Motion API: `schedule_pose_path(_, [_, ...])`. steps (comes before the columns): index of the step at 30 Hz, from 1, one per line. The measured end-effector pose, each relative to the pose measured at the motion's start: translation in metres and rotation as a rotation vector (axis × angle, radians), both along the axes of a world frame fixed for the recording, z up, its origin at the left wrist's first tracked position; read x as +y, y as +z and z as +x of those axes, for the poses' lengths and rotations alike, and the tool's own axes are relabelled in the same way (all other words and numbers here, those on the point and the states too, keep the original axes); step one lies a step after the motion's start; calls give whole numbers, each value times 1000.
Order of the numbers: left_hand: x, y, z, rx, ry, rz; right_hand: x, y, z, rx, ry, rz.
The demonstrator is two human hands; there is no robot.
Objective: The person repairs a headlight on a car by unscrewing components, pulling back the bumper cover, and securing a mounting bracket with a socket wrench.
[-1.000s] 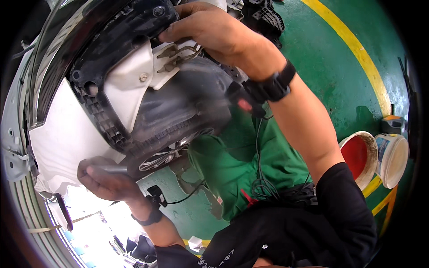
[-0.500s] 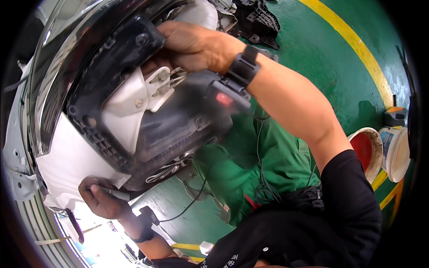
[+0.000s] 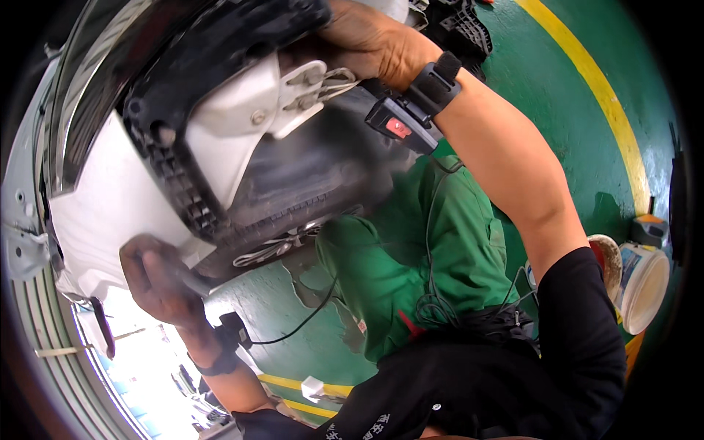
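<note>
- Since the earlier frame, the whole view has shifted; the black plastic part (image 3: 183,81), the right hand (image 3: 385,48) and the left hand (image 3: 158,275) are now seen higher in the frame, the right hand also farther right.
- The lower edge is filled by a black shirt (image 3: 469,381), with green trousers (image 3: 469,249) above it at centre.
- A black strap with a boxy device (image 3: 400,128) is worn on the right wrist; another black strap (image 3: 220,352) is worn on the left.
- At lower left, the left hand is curled closed, and a grey piece (image 3: 192,281), blurred, is held in it, near the lower end of the black plastic part.
- At the top, the right hand is placed at the upper end of the black plastic part; its fingers are mostly hidden, so how far they are closed cannot be told.
- The black plastic part is stretched across the upper left, beside a bolted white bracket (image 3: 227,110) and a white body panel (image 3: 103,198).
- Below the bracket, a tyre (image 3: 282,216) and its spoked wheel (image 3: 275,253) are seen.
- At far right, a pale bucket (image 3: 644,290) is set on the green floor (image 3: 550,95), which is crossed by a curved yellow line (image 3: 594,66).
</note>
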State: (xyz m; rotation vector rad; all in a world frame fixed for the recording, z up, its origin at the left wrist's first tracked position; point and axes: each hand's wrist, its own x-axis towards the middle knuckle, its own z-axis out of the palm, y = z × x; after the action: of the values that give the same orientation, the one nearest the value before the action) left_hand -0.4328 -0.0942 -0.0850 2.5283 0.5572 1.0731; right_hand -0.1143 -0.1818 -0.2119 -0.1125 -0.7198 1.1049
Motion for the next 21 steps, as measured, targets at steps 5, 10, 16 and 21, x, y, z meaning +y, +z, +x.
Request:
schedule_pose_path(5, [3, -2, 2, -44, 10, 0, -13, -2, -1, 77, 38, -83])
schedule_pose_path(10, [3, 0, -4, -45, 26, 10, -18, 13, -10, 133, 128, -106])
schedule_pose_path(16, [-10, -7, 0, -124, -166, -330, -21, 19, -14, 38, -38, -199])
schedule_pose_path(21, [-29, -52, 14, -8, -460, -428, -18, 16, -14, 1, -125, -256])
